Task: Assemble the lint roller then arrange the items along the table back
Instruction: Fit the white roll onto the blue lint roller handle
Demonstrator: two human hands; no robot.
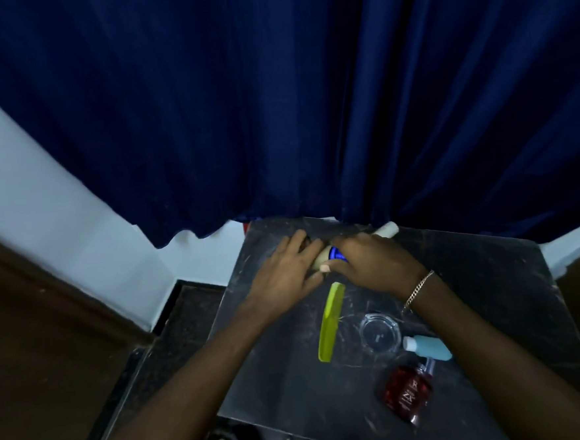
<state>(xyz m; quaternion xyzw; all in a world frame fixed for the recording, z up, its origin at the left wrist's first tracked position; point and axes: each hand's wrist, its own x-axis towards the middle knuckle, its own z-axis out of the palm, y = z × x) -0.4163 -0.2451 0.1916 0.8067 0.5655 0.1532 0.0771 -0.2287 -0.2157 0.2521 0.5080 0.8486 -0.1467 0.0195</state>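
Fingers [304,249] of both hands curl around the lint roller [332,254] (mostly hidden) near the table's [491,274] back.

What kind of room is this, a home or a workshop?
Probably a home, perhaps a bedroom or dressing corner. A dark blue curtain hangs behind a small scuffed table holding grooming things: a green comb, a red bottle and a small blue bottle.

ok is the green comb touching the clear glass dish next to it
Apart. The head view shows the green comb lying left of the clear glass dish, with a strip of dark table showing between them along the comb's whole length.
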